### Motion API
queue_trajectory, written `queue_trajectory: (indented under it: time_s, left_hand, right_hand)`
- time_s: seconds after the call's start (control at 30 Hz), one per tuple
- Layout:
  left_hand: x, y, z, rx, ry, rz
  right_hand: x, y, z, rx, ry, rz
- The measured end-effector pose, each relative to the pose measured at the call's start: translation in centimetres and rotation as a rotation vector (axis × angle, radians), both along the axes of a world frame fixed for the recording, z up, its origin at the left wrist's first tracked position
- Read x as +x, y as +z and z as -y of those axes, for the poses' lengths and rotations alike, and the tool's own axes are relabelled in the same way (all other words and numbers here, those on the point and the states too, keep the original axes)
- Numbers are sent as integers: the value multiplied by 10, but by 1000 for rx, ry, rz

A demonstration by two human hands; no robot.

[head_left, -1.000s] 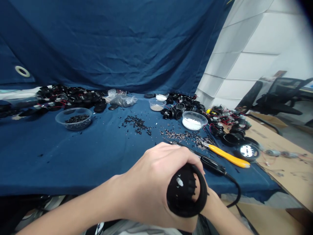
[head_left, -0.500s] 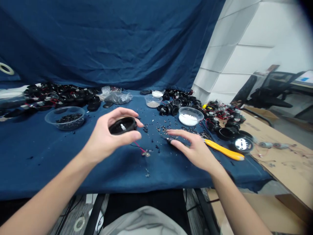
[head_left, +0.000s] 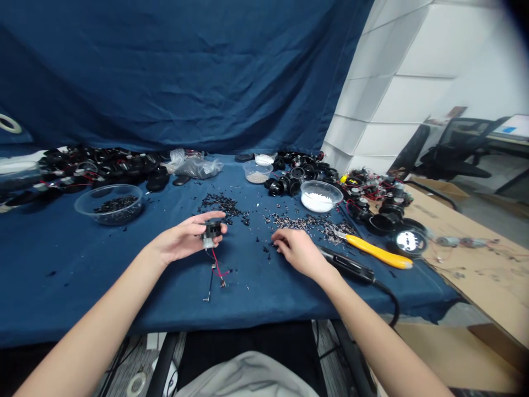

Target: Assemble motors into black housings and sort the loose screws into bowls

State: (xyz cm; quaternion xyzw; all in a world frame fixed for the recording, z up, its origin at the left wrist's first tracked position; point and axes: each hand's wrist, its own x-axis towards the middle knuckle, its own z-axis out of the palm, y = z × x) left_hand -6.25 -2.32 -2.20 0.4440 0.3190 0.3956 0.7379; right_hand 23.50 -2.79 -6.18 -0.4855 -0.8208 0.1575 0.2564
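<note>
My left hand [head_left: 185, 237] is closed around a small round black plastic housing [head_left: 213, 228], held on its side above the cloth. A silvery motor [head_left: 209, 242] sticks out below it, and red and black wires [head_left: 216, 264] with small metal ends dangle down. My right hand [head_left: 295, 251] is low at the cloth with its fingertips pinched together. Whatever lies between them is hidden or too small to name. Loose small black parts [head_left: 265, 251] lie by those fingertips. Just right of that hand rests a black electric screwdriver [head_left: 349, 266] with a cable.
Small screws [head_left: 308, 223] and black pieces [head_left: 225, 205] are scattered mid-table. Clear bowls hold black parts [head_left: 109, 205] and white pieces [head_left: 321, 197]. A yellow cutter [head_left: 378, 251] lies right. Black housings [head_left: 295, 173] and wired motors [head_left: 380, 190] are heaped behind.
My left hand has turned the housing over, showing the motor and hanging wires, and lowered it. My right hand has left the screwdriver and closed its fingers at the cloth.
</note>
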Motion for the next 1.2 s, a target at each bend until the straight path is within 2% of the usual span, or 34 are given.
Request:
queue_trajectory:
  time_s: [0.1, 0.2, 0.3, 0.43, 0.57, 0.67, 0.8, 0.87, 0.93, 1.03, 1.2]
  left_hand:
    - [1, -20, -18, 2, 99, 38]
    - [1, -32, -31, 42, 229, 125]
    - [-4, -36, -35, 69, 313, 186]
    - [-11, -37, -30, 66, 328, 162]
    - [-8, -40, -28, 79, 265, 104]
    - [-5, -40, -26, 88, 134, 56]
    - [-1, -33, -22, 59, -191, -19]
    - [2, -29, -21, 23, -363, -64]
    - [7, -25, -22, -12, -474, -92]
    - [18, -21, -25, 59, -454, -240]
    - [29, -22, -30, 335, -232, -660]
  right_hand:
    - [9, 9, -12, 48, -122, 14]
    - [19, 18, -32, 87, -233, 46]
    - [25, 18, -52, 36, -255, 100]
    - [29, 12, -61, -52, -212, 163]
    - [38, 10, -63, -113, -198, 233]
    - [46, 16, -75, -149, -161, 261]
    - [49, 22, -94, -170, 0, 234]
    - [47, 19, -96, -167, 98, 224]
    - [44, 13, -94, -151, 161, 222]
    - [41, 4, -90, -136, 189, 225]
    - [37, -3, -90, -187, 139, 168]
